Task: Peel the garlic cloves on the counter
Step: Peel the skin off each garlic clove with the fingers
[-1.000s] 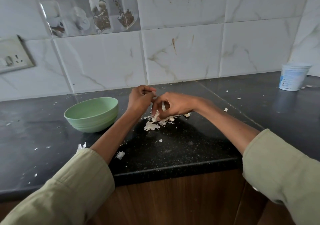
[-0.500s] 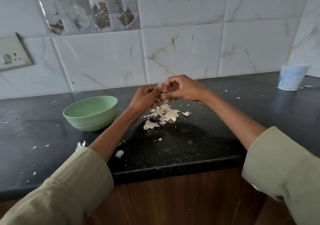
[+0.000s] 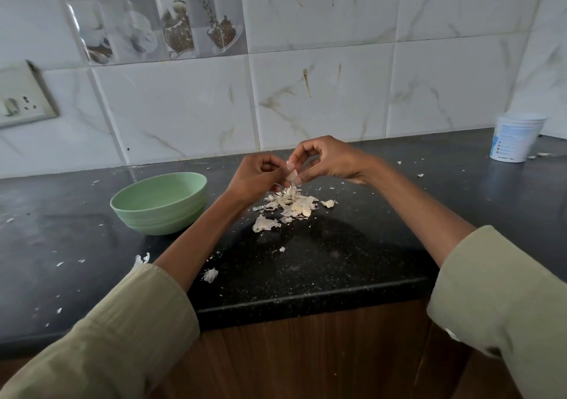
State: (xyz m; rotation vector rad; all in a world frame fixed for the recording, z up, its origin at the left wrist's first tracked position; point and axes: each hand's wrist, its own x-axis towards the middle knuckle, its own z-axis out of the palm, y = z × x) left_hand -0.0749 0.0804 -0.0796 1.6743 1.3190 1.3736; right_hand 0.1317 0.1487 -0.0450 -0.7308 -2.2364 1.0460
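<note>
Both arms wore loose long sleeves of pale olive-green woven cloth, left sleeve and right sleeve, each pushed back so the forearms were bare below the cuff. Cuffs were wide, with faint creases and a stitched hem line; a small pale button-like spot showed low on the right one. Left hand and right hand bare, no rings, watch or gloves.

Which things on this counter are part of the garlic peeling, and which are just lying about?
Part of the job:
garlic clove, pinched between the left hand and right hand
pile of peels under the hands
green bowl left of the pile

Just lying about:
white tub at the far right
wall switch
</note>
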